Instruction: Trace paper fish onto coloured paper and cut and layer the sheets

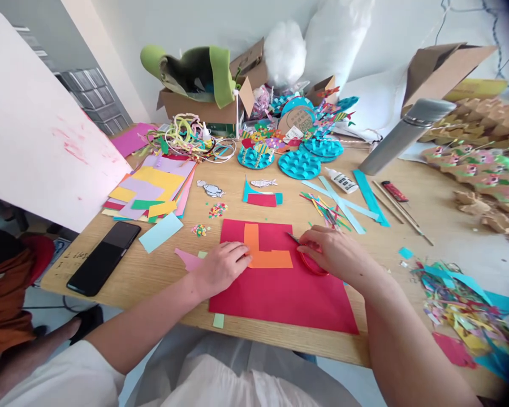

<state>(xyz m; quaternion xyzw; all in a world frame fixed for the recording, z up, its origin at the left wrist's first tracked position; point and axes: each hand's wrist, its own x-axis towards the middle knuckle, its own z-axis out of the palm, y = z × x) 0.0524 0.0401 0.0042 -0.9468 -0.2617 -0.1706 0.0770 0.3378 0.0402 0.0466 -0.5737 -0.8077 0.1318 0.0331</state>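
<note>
Near the table's (148,271) front edge now, the left hand (220,268), fingers bent, touches the orange paper's (251,234) corner, pinching or not I can't tell, its lower strip (275,259) running rightward to the right hand (335,251), curled round scissors (293,238).

Surface: wood-topped table (152,278), light grain. Front centre: red paper sheet (280,302), flat. Left: black smartphone (104,260), screen up; beside it, light-blue paper rectangle (161,232); behind these, stack of coloured paper (159,178), edges uneven. Mid-table: two small piles of confetti (218,210), near each other. Right of centre: blue paper strips (367,195), two crossed; white glue bottle (342,181), on its side; thin wooden sticks (401,209). Right edge: heap of paper scraps (458,305), mixed colours. Rear: blue scalloped discs (299,165).
</note>
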